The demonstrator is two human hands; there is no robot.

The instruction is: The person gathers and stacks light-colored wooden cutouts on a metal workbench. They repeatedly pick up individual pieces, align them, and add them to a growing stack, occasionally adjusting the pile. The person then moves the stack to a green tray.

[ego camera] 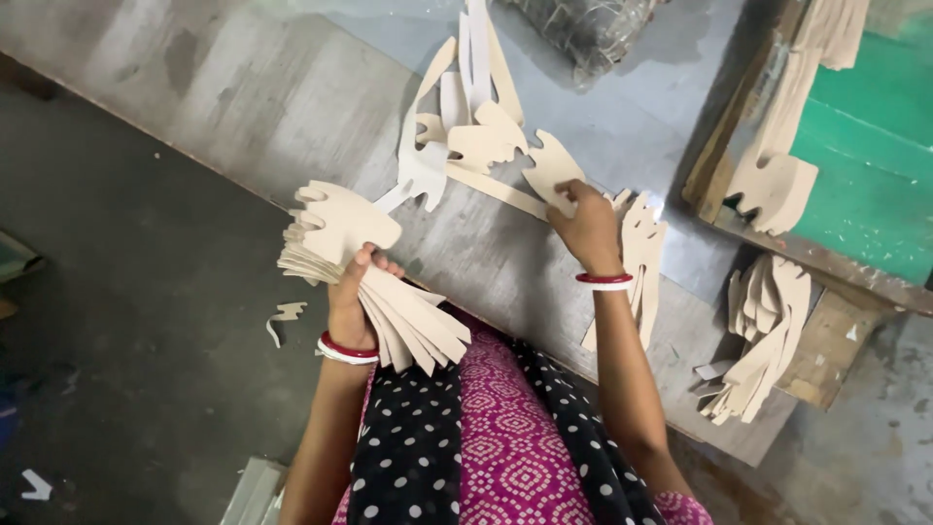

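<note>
here, the left hand (352, 297) is closed around a thick fanned stack of cutouts (364, 277), thin pale boards sawn to one matching shape with notched ends. the thumb presses on the top sheet and the fingers wrap underneath; the notched ends point toward ten o'clock and the long tails splay toward five o'clock, over the person's lap. a red and white bangle sits on that wrist.

the right hand (586, 228) reaches out at about one o'clock from the stack and pinches a single cutout (552, 170) by its lower edge, fingertips shut on it. this piece lies on the grey table (282, 97), touching a loose scatter of similar pieces (466, 126) that spreads toward twelve o'clock. just behind the right wrist, at three o'clock from it, another small bunch of cutouts (641, 262) rests on the table edge.

far off at three o'clock, a further pile (763, 335) leans on a wooden block (826, 355), well apart from both hands. above it, at two o'clock, sits a green board (870, 146) with more cut shapes against its frame. one small offcut (284, 316) lies on the dark floor near the left hand, at nine o'clock.
</note>
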